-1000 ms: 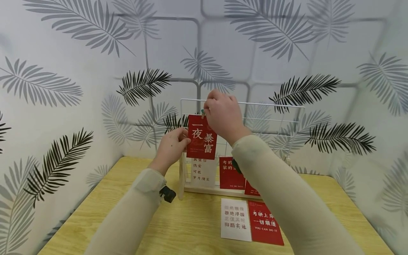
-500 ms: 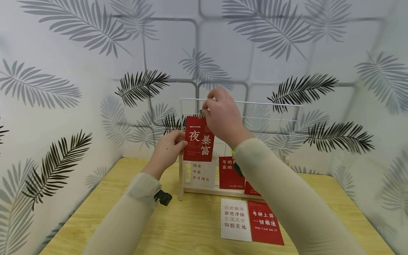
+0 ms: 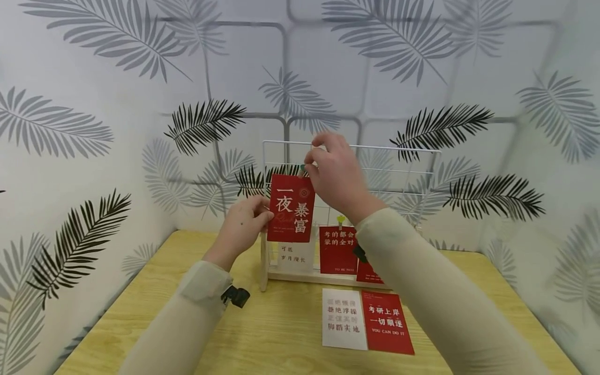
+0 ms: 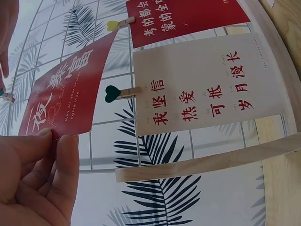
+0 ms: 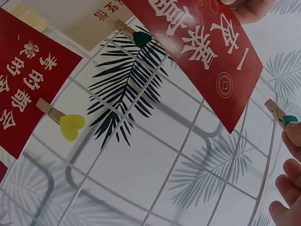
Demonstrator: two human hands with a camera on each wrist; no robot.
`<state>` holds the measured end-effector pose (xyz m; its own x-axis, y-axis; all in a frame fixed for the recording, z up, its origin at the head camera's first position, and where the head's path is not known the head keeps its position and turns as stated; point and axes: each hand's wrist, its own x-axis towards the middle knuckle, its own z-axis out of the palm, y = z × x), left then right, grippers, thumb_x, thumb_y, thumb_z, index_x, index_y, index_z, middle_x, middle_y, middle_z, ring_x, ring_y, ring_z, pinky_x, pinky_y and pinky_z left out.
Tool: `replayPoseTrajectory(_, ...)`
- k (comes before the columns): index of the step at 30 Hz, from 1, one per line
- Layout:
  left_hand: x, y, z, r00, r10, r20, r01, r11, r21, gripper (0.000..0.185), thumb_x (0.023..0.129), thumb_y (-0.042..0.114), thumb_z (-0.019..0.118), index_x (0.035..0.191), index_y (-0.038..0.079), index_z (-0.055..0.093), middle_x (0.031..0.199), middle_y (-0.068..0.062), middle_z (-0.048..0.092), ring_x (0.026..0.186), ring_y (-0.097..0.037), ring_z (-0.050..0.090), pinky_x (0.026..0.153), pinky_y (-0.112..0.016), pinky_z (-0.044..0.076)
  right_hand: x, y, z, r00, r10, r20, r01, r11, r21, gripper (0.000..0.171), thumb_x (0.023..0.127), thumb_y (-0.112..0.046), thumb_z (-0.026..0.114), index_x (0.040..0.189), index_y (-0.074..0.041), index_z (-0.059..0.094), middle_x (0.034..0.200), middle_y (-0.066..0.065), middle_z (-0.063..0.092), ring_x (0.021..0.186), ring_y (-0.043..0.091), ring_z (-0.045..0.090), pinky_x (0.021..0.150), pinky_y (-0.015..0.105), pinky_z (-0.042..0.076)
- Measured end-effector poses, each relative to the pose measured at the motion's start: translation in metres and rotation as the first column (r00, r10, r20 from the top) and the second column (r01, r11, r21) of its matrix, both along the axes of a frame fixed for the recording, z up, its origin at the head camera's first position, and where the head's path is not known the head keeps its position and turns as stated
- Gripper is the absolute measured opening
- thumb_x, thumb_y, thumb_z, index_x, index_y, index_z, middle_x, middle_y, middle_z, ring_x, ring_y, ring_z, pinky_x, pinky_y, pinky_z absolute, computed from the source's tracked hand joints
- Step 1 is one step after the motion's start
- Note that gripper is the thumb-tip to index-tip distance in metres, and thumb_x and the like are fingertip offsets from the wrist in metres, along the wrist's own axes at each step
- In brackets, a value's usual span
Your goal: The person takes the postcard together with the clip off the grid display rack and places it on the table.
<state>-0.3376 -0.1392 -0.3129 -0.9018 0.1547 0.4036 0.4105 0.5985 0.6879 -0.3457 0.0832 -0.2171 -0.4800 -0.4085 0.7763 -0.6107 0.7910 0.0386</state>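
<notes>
My left hand pinches a red card with white lettering by its lower left edge, in front of the white wire grid. Above the card, my right hand pinches a small wooden clothespin with a green heart. In the right wrist view the clothespin is apart from the card, near a grid wire. Below hangs a white card, held to the grid by a clothespin with a dark green heart. Beside it another red card hangs from a clothespin with a yellow heart.
The grid stands on a wooden base on the yellow wood-grain table. In front lie a white card and a red card, side by side. A further red card shows partly behind my right sleeve. Leaf-patterned walls surround the table.
The held card has come down a little against the grid, covering more of the white card below. My right hand has shifted slightly right with the clothespin, uncovering the card's upper right corner.
</notes>
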Motion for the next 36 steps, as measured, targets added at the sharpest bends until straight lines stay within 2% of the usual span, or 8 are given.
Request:
replayPoseTrajectory(11,0.008,0.000,-0.009,0.999,-0.031,0.041,0.028,0.998,0.059,0.011,0.101,0.013,0.064,0.112,0.011,0.065,0.089,-0.004,0.067,0.073,-0.021,0.063,0.069,-0.035,0.055,0.006,0.024,-0.014,1.000,0.020,-0.003,-0.020,1.000,0.005,0.007,0.094,-0.009,0.069,0.092,-0.005,0.075,0.121,0.015,0.058,0.124,0.034,0.048,0.110,0.041,0.039)
replayPoseTrajectory(22,0.022,0.000,-0.018,0.997,-0.047,0.068,0.043,0.997,0.057,0.008,0.100,0.012,0.064,0.108,0.012,0.065,0.087,-0.004,0.067,0.073,-0.020,0.064,0.070,-0.036,0.057,0.016,0.050,-0.027,1.000,-0.004,0.002,0.004,1.000,-0.028,0.006,0.093,-0.009,0.071,0.091,-0.005,0.075,0.121,0.014,0.058,0.126,0.033,0.048,0.110,0.043,0.039)
replayPoseTrajectory(29,0.025,0.000,-0.030,0.991,-0.089,0.102,0.078,0.992,0.104,0.008,0.100,0.009,0.064,0.108,0.010,0.065,0.086,-0.005,0.066,0.070,-0.021,0.063,0.068,-0.034,0.056,0.021,0.068,-0.038,0.999,-0.002,0.047,0.004,0.999,-0.046,0.006,0.092,-0.011,0.072,0.088,-0.007,0.075,0.123,0.013,0.058,0.133,0.034,0.043,0.115,0.045,0.032)
replayPoseTrajectory(36,0.031,0.003,-0.044,0.981,-0.096,0.168,0.074,0.988,0.134,0.012,0.100,0.010,0.065,0.111,0.010,0.065,0.088,-0.004,0.066,0.071,-0.020,0.064,0.071,-0.035,0.057,0.029,0.089,-0.056,0.997,-0.002,0.082,0.011,0.994,-0.112,0.003,0.090,-0.009,0.073,0.090,-0.007,0.075,0.125,0.014,0.057,0.134,0.035,0.042,0.110,0.050,0.038)
